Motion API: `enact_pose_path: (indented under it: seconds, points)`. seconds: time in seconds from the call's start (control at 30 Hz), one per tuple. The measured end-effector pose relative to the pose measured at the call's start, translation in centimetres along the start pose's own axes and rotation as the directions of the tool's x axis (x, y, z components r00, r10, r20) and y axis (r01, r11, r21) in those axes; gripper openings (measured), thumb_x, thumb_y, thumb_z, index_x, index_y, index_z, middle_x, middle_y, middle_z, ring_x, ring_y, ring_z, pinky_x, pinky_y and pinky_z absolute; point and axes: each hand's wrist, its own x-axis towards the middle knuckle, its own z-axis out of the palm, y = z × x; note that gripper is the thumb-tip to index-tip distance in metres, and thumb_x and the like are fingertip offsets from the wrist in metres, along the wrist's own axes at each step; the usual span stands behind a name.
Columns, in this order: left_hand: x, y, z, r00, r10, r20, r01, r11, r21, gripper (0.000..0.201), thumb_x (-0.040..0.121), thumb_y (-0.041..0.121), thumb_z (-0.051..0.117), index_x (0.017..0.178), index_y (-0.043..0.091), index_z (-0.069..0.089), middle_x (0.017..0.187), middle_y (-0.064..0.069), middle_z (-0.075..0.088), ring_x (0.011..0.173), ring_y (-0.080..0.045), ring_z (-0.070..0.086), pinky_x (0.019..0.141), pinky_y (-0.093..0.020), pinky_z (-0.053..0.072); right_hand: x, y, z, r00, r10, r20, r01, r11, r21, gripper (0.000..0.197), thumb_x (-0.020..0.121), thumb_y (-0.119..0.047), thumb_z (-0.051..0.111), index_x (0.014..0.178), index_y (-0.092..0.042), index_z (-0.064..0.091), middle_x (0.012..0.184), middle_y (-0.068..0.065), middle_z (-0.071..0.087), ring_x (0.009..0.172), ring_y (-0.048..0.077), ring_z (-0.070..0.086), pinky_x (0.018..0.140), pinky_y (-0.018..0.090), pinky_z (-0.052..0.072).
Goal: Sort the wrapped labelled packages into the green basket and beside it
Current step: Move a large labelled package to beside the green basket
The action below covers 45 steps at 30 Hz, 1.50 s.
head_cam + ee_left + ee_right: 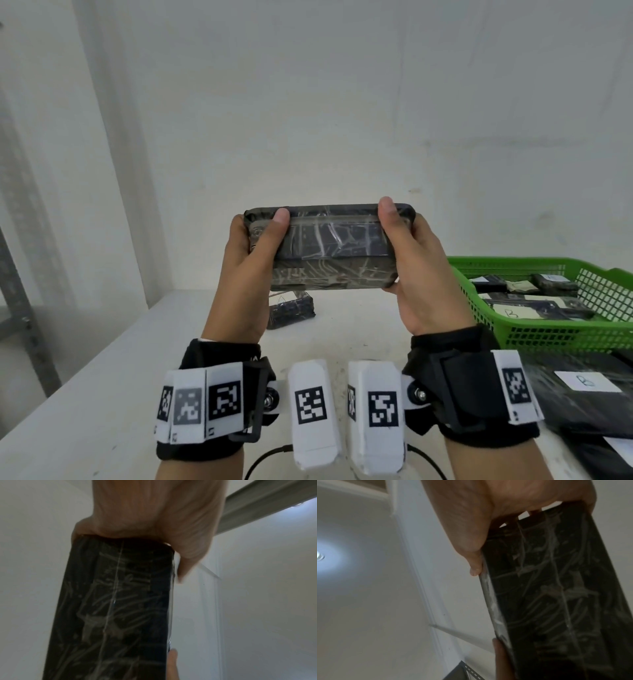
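Both hands hold a dark, plastic-wrapped package (330,246) up in the air above the white table (102,377). My left hand (255,246) grips its left end, thumb over the top edge. My right hand (404,253) grips the right end the same way. No label shows on the face turned to me. The wrist views show the package (111,608) (556,588) close up, taped and crinkled. The green basket (548,329) sits at the right with several labelled packages inside, one marked B (513,312).
A small wrapped package with a paper label (291,308) lies on the table under the held one. More dark packages, one labelled B (587,381), lie in front of the basket at the right. A metal rack post (20,274) stands at the left.
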Motion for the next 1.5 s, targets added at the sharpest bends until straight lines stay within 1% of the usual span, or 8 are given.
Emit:
enact_pose_path:
  seconds: [0.1,0.2,0.47,0.7,0.87,1.1,1.3,1.5]
  points:
    - [-0.2,-0.1,0.1,1.0,0.013,0.0,-0.013,1.0,0.026,0.037,0.08,0.04,0.062,0.105,0.016,0.053,0.094,0.005,0.07,0.086,-0.011,0.069,0.075,-0.034,0.056,0.0,0.0,-0.1,0.998,0.045,0.047,-0.044,0.999,-0.018,0.078,0.055,-0.076,0.064,0.113,-0.023,0.059,0.122,0.003,0.067,0.117,0.021,0.062,0.103,0.047,0.045]
    - [-0.2,0.0,0.2,1.0,-0.01,-0.015,0.01,0.999,0.031,0.056,0.081,0.046,0.071,0.12,0.012,0.05,0.108,0.003,0.069,0.099,-0.012,0.068,0.09,-0.04,0.053,-0.1,-0.1,-0.2,1.0,0.004,0.014,-0.004,1.0,0.007,0.063,0.057,-0.063,0.071,0.105,-0.023,0.06,0.118,0.005,0.069,0.112,0.022,0.065,0.095,0.037,0.049]
    - [-0.4,0.1,0.1,1.0,-0.015,-0.009,0.016,0.995,0.094,0.083,0.063,0.049,0.082,0.132,0.016,0.047,0.128,-0.004,0.064,0.117,-0.021,0.063,0.105,-0.052,0.045,-0.1,-0.3,-0.4,0.999,0.007,0.051,-0.006,1.0,-0.017,0.07,0.057,-0.061,0.073,0.115,-0.023,0.058,0.111,-0.006,0.072,0.107,0.014,0.068,0.101,0.045,0.049]
    - [-0.5,0.0,0.2,0.997,-0.036,0.064,0.027,0.991,0.129,0.066,0.066,0.05,0.077,0.119,0.021,0.051,0.115,0.002,0.07,0.109,-0.018,0.068,0.1,-0.047,0.049,-0.3,-0.6,-0.7,0.999,-0.018,0.041,0.019,1.0,-0.024,0.072,0.049,-0.044,0.082,0.112,-0.021,0.056,0.111,0.0,0.072,0.105,0.018,0.069,0.101,0.048,0.05]
    - [-0.5,-0.3,0.0,0.996,-0.021,0.085,0.011,0.993,0.114,0.048,0.073,0.026,0.076,0.113,0.018,0.05,0.11,0.0,0.072,0.104,-0.017,0.07,0.088,-0.035,0.052,-0.2,-0.7,-1.0,0.998,-0.02,0.064,0.023,0.999,-0.044,0.078,0.047,-0.049,0.083,0.115,-0.024,0.054,0.114,-0.004,0.071,0.108,0.017,0.067,0.103,0.048,0.048]
    - [-0.5,0.1,-0.4,0.992,-0.018,0.121,0.001,0.99,0.144,0.069,0.064,0.044,0.079,0.121,0.022,0.047,0.123,0.0,0.066,0.115,-0.017,0.064,0.104,-0.043,0.047,-0.2,-0.7,-1.4,0.992,-0.032,0.12,0.044,0.995,-0.094,0.083,0.046,-0.039,0.086,0.12,-0.022,0.051,0.113,-0.001,0.071,0.105,0.017,0.069,0.099,0.047,0.051]
    - [-0.6,0.5,-0.3,0.984,-0.007,0.18,-0.02,0.989,0.15,0.055,0.072,0.024,0.076,0.118,0.021,0.046,0.121,0.002,0.067,0.113,-0.014,0.065,0.093,-0.029,0.047,-0.3,-1.2,-1.8,0.987,-0.038,0.153,0.054,0.993,-0.105,0.088,0.044,-0.045,0.089,0.12,-0.025,0.049,0.115,-0.005,0.07,0.108,0.015,0.067,0.1,0.046,0.048]
    - [-0.3,0.0,-0.9,0.976,0.058,0.211,-0.09,0.985,0.146,0.061,0.065,0.035,0.08,0.116,0.028,0.047,0.128,-0.001,0.062,0.123,-0.021,0.059,0.104,-0.04,0.045,0.0,-0.7,-1.8,0.991,-0.006,0.134,0.026,0.989,-0.147,0.086,0.047,-0.05,0.091,0.12,-0.03,0.049,0.123,-0.004,0.065,0.113,0.014,0.064,0.101,0.04,0.045]
